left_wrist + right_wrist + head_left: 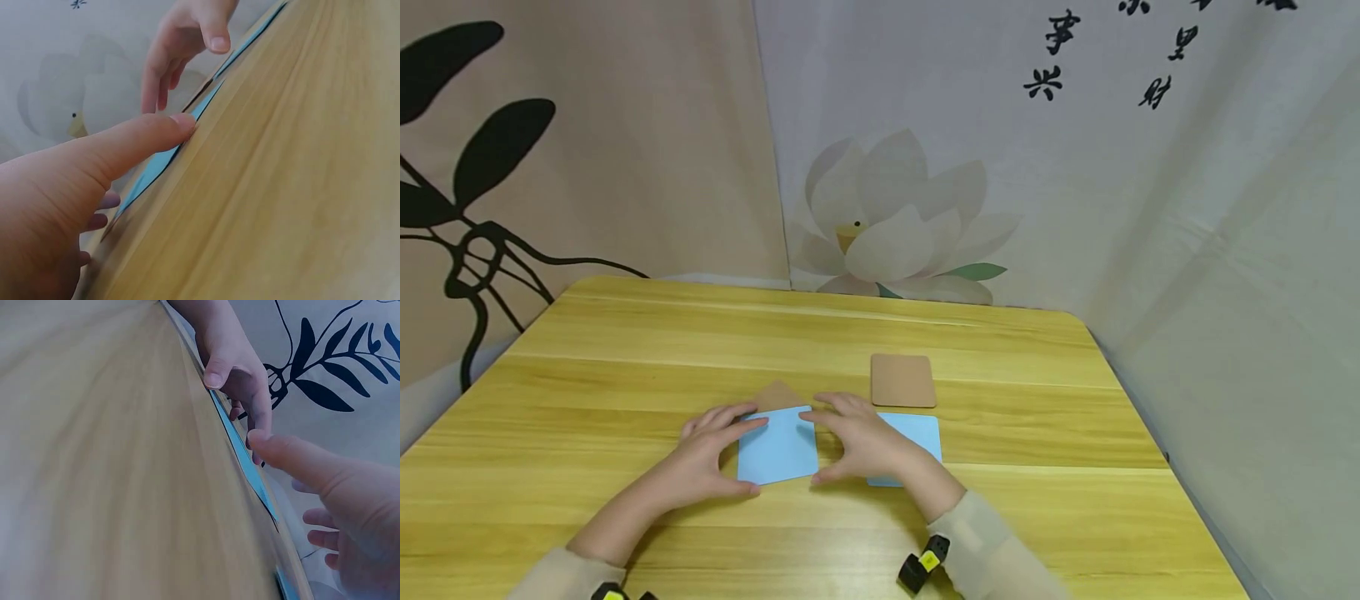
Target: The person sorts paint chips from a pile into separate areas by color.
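A light blue square sheet [778, 450] lies slightly turned on the table between both hands. My left hand [703, 462] is at its left side, index fingertip over the upper left corner and thumb at the lower edge. At its right side is my right hand [868, 442], index fingertip at the upper right corner, thumb by the lower right corner. In both wrist views the fingers look spread and gently bent. A brown pointed corner [778, 396] shows behind the sheet's top edge; the rest of that piece is hidden.
A second blue square [917, 433] lies partly under my right forearm. Just behind it is a brown square with rounded corners [902, 381]. The wooden table [1037, 517] ends at a printed curtain [1150, 208] at the back and right.
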`<act>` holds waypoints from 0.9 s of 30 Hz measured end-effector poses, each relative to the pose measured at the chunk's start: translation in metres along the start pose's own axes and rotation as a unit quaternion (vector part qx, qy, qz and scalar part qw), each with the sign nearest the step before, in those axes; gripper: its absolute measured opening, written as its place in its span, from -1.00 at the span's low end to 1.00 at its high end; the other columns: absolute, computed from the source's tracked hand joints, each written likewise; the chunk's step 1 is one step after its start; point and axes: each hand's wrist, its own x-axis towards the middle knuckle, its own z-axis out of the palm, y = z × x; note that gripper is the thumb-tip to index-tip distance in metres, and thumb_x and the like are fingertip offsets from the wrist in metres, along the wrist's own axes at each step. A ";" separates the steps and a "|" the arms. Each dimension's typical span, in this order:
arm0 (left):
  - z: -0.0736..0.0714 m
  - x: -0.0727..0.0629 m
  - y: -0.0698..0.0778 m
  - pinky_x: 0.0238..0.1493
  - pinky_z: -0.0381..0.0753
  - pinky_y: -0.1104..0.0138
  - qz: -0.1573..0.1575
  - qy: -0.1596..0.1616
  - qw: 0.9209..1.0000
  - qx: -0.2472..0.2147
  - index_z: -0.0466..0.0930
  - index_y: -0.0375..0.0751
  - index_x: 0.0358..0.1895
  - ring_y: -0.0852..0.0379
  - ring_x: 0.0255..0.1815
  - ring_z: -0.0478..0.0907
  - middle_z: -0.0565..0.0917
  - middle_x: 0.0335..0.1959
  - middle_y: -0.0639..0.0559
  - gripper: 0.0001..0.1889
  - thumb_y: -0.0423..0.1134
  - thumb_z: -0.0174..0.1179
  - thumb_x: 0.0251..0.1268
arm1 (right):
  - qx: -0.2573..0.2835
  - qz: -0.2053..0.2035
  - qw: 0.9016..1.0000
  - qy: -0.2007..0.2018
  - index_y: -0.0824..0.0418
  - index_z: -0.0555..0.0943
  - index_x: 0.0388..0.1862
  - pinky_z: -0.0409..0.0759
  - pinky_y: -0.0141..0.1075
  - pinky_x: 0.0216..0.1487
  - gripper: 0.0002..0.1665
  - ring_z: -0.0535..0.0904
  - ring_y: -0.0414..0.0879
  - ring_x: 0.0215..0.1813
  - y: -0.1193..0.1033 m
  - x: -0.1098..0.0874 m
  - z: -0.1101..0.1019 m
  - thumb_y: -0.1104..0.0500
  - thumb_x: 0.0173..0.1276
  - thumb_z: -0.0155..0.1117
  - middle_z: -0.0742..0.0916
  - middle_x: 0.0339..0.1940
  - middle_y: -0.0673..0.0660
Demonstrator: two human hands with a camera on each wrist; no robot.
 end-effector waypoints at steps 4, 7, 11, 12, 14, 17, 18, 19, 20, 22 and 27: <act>0.000 0.000 0.000 0.08 -0.06 -0.26 -0.002 -0.006 1.000 -0.001 0.43 -0.17 0.32 -0.31 0.34 0.10 0.26 0.39 -0.20 -0.04 0.27 0.47 -0.22 | -0.011 -0.003 1.000 -0.016 -0.04 0.28 0.47 0.03 0.06 0.38 0.08 0.03 0.05 0.49 -0.001 0.008 0.003 -0.31 -0.01 0.46 0.20 0.51 0.08; 0.000 0.000 -0.001 0.07 -0.04 -0.25 -0.001 -0.005 1.000 0.000 0.44 -0.18 0.31 -0.31 0.33 0.12 0.28 0.38 -0.21 -0.05 0.26 0.47 -0.21 | -0.012 -0.003 1.000 -0.026 -0.02 0.27 0.47 0.03 0.05 0.38 0.08 0.02 0.04 0.50 -0.001 0.011 0.004 -0.30 0.00 0.46 0.19 0.51 0.10; -0.001 0.000 0.000 0.06 -0.01 -0.22 -0.002 -0.006 1.000 0.001 0.45 -0.18 0.30 -0.30 0.32 0.14 0.30 0.37 -0.20 -0.07 0.26 0.46 -0.18 | -0.010 0.003 0.999 -0.036 -0.03 0.26 0.48 0.03 0.04 0.39 0.07 0.01 0.04 0.50 -0.001 0.013 0.005 -0.31 0.02 0.44 0.18 0.52 0.10; -0.001 0.000 0.000 0.06 -0.01 -0.22 -0.004 -0.007 1.000 0.001 0.45 -0.17 0.30 -0.30 0.32 0.15 0.30 0.37 -0.20 -0.08 0.25 0.46 -0.18 | -0.010 0.004 0.999 -0.038 -0.03 0.26 0.48 0.03 0.04 0.39 0.07 0.01 0.04 0.50 0.000 0.014 0.005 -0.31 0.03 0.43 0.17 0.52 0.09; -0.001 0.000 0.000 0.06 -0.01 -0.23 -0.006 -0.010 1.000 0.000 0.46 -0.18 0.29 -0.31 0.32 0.16 0.32 0.36 -0.19 -0.10 0.25 0.45 -0.16 | -0.010 0.007 0.999 -0.043 -0.04 0.25 0.49 0.03 0.03 0.39 0.07 0.01 0.05 0.50 0.001 0.014 0.006 -0.32 0.04 0.42 0.17 0.52 0.09; -0.002 0.000 0.001 0.06 0.00 -0.23 -0.010 -0.014 1.000 0.002 0.48 -0.18 0.28 -0.31 0.31 0.17 0.33 0.36 -0.18 -0.12 0.25 0.44 -0.14 | -0.008 0.010 0.999 -0.051 -0.04 0.24 0.49 0.02 0.03 0.40 0.06 0.00 0.05 0.50 0.003 0.014 0.006 -0.33 0.06 0.40 0.16 0.53 0.08; -0.002 0.000 0.001 0.06 0.00 -0.22 -0.010 -0.016 1.000 0.002 0.48 -0.18 0.27 -0.31 0.31 0.17 0.34 0.36 -0.18 -0.12 0.25 0.44 -0.14 | -0.007 0.012 0.998 -0.055 -0.04 0.24 0.49 0.02 0.03 0.40 0.05 -0.01 0.05 0.51 0.003 0.013 0.007 -0.33 0.07 0.39 0.16 0.53 0.07; -0.002 0.000 0.002 0.06 0.01 -0.21 -0.011 -0.017 1.000 0.004 0.49 -0.18 0.27 -0.31 0.31 0.18 0.34 0.35 -0.18 -0.13 0.25 0.44 -0.13 | -0.005 0.014 0.998 -0.058 -0.03 0.24 0.49 0.01 0.03 0.40 0.05 -0.01 0.05 0.51 0.003 0.013 0.007 -0.33 0.07 0.38 0.16 0.53 0.07; -0.003 0.000 0.002 0.06 0.02 -0.20 -0.013 -0.018 1.000 0.004 0.49 -0.19 0.27 -0.30 0.31 0.18 0.34 0.35 -0.17 -0.13 0.24 0.44 -0.14 | -0.005 0.014 0.998 -0.060 -0.03 0.24 0.49 0.02 0.03 0.40 0.04 -0.01 0.05 0.51 0.003 0.013 0.007 -0.33 0.08 0.37 0.16 0.53 0.06; -0.003 0.000 0.002 0.05 0.03 -0.18 -0.013 -0.018 1.000 0.004 0.49 -0.21 0.26 -0.29 0.31 0.18 0.34 0.35 -0.18 -0.13 0.24 0.44 -0.13 | -0.002 0.016 0.998 -0.062 -0.03 0.25 0.49 0.03 0.03 0.39 0.03 -0.01 0.05 0.51 0.004 0.013 0.007 -0.34 0.09 0.36 0.17 0.53 0.05; -0.002 0.000 0.001 0.03 0.05 -0.17 -0.008 -0.013 1.000 0.002 0.51 -0.23 0.24 -0.29 0.30 0.19 0.35 0.34 -0.18 -0.15 0.25 0.43 -0.11 | 0.000 0.015 0.998 -0.057 -0.03 0.27 0.48 0.07 0.02 0.38 0.01 0.03 0.05 0.49 0.004 0.012 0.008 -0.34 0.10 0.35 0.19 0.51 0.04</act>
